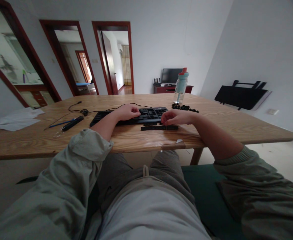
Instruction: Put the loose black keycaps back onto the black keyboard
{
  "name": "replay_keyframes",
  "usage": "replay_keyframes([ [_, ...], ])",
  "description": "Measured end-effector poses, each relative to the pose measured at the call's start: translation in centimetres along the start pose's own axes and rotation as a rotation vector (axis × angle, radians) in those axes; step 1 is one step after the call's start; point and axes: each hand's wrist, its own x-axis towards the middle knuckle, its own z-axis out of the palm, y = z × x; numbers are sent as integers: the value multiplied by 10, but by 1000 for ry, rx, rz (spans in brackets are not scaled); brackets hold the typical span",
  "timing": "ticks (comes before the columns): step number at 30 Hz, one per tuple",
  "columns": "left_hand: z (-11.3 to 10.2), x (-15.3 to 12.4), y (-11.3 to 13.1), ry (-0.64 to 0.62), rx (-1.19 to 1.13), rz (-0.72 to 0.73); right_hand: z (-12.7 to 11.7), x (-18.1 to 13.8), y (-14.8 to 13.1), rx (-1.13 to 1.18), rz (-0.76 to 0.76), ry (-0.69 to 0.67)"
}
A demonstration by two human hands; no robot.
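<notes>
A black keyboard lies on the wooden table in front of me, with bare gaps among its keys. My left hand rests on its middle, fingers curled in; whatever they hold, if anything, is hidden. Over the keyboard's near right edge, my right hand bends down with fingers pinched together. Its fingertips are just above a row of black keycaps lined up along the table; what is between them is too small to make out. Behind the right hand is a pile of loose black keycaps.
A clear bottle with a red and teal top stands behind the keycap pile. Left of the keyboard lie a coiled cable, a black pen-like tool and white paper. Tape covers part of the table's front edge.
</notes>
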Motion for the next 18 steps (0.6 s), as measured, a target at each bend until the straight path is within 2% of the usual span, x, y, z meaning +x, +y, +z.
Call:
replay_keyframes([
  [14, 0, 0, 0, 1, -10, 0, 0, -1, -1, -68, 23, -24],
  [18, 1, 1, -2, -1, -26, 2, -1, -2, -2, -20, 24, 72],
])
